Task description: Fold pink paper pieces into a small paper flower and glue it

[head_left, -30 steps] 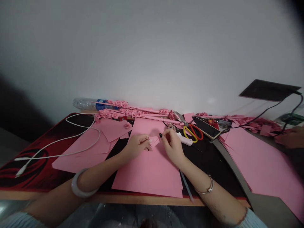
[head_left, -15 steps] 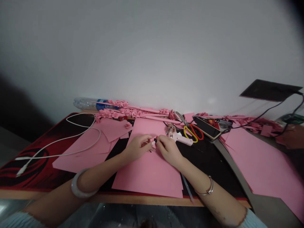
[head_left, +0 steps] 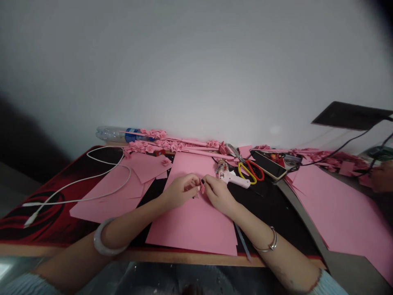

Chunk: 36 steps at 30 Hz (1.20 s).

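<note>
Between my fingertips is a small folded piece of pink paper, mostly covered by the fingers. My left hand pinches it from the left, thumb and fingers curled together. From the right, my right hand grips the same piece, its fingers closed. Both hands hover over a large pink sheet lying on the dark mat. A pale pink glue gun rests just beyond my right hand, beside scissors with yellow and red handles.
Pink paper flowers on stems line the wall, near a plastic bottle. A white cable loops over sheets at left. A phone lies behind the scissors. More pink sheets and another person's hand are at right.
The pink piece between my fingers has been turned and now shows a narrower, pointed side. My hands stay in nearly the same place.
</note>
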Each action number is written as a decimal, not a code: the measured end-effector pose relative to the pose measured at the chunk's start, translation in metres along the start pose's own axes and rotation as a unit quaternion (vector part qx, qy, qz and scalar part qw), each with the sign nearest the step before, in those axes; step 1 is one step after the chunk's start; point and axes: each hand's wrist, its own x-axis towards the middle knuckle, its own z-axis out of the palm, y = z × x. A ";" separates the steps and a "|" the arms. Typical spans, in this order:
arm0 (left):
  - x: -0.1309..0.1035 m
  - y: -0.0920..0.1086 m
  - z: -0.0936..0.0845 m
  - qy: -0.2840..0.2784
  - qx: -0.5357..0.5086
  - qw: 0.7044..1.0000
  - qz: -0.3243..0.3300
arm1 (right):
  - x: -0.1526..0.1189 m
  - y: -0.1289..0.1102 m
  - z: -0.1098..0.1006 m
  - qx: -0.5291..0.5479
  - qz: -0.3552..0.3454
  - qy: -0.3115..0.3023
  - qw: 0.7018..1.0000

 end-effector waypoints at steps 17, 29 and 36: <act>0.003 0.001 -0.004 0.066 0.016 0.997 -0.032 | 0.000 0.004 0.002 0.092 0.030 -0.013 0.995; 0.004 0.003 -0.008 0.020 0.039 0.999 -0.012 | 0.001 0.005 0.003 0.067 0.059 -0.011 0.996; 0.007 -0.004 -0.009 0.087 -0.055 0.994 -0.047 | 0.002 0.008 0.002 0.097 0.051 0.097 0.989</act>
